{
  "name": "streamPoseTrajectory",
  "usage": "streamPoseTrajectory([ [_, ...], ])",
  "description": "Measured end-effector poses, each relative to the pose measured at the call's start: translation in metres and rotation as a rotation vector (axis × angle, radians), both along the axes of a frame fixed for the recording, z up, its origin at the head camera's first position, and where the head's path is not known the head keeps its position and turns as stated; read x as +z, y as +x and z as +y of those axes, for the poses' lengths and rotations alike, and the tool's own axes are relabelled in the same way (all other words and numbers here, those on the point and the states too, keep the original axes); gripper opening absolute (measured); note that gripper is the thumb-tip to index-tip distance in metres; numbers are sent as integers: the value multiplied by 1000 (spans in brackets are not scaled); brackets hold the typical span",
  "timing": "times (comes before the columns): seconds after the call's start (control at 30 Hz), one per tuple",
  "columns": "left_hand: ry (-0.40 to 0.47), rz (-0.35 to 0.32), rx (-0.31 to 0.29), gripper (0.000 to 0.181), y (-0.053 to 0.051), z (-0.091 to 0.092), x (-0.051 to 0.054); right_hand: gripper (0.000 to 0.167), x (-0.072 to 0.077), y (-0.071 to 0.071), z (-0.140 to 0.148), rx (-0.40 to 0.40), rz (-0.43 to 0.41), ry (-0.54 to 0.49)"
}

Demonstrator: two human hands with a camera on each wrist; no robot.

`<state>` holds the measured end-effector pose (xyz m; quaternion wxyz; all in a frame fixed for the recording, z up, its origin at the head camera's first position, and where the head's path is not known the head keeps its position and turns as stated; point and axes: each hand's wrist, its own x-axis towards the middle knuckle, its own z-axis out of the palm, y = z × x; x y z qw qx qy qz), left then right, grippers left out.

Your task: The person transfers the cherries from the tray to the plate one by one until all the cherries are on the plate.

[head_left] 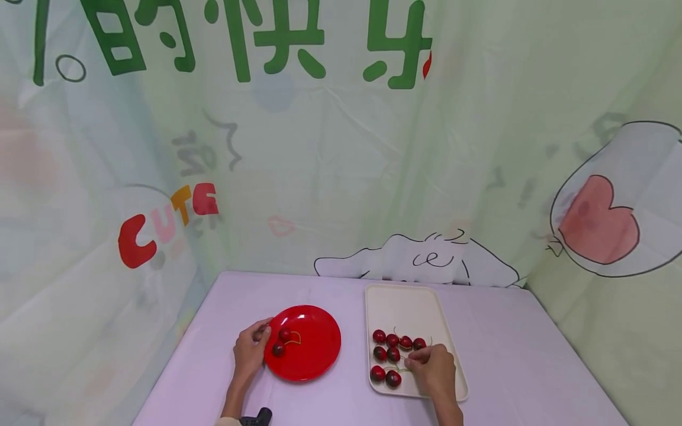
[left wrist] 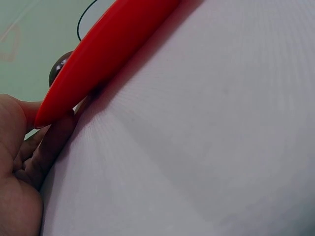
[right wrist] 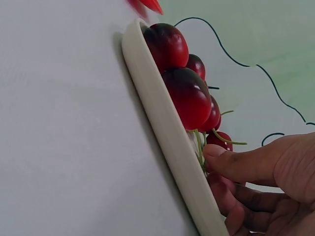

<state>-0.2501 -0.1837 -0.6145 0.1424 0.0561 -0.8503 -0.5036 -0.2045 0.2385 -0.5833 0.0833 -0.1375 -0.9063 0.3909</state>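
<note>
My left hand (head_left: pixel 249 350) grips the left rim of a red plate (head_left: pixel 314 355). In the left wrist view the thumb lies over the rim and the fingers are under it, the plate's edge raised slightly. Two dark red cherries (head_left: pixel 285 335) with joined stems lie on the plate's left side. Over the right part of a cream tray (head_left: pixel 405 302), my right hand (head_left: pixel 434 370) pinches green cherry stems (right wrist: pixel 199 145) between thumb and fingers. The stems run to the front pair of cherries (head_left: pixel 393 378), which sit in the tray. Several more cherries (head_left: pixel 392 340) lie behind them.
Both plate and tray are on a table covered in a pale cloth (head_left: pixel 351 408). A printed curtain (head_left: pixel 341 177) hangs behind the table and along both sides. A black strap device (head_left: pixel 261 417) is on the left wrist.
</note>
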Motion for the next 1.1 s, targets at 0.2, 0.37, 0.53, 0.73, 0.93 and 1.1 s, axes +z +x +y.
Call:
streamPoseTrajectory([
  [0.2,-7,1,1,29,0,0,1,9,-2,0,-1,-9,28,15],
  [0.37,-10,3,0,29,0,0,2,9,-3,1,-3,-21,38,17],
  [0.53,-5,4,-4,29,1,0,2,9,-3,3,-5,-30,43,15],
  [0.73,4,9,3,29,0,1,1,9,-1,4,-8,-36,34,32],
  [0.93,9,14,3,29,0,1,1,7,0,5,-10,-39,44,55],
  [1.1,4,22,5,29,0,1,1,6,4,8,-10,-42,52,50],
])
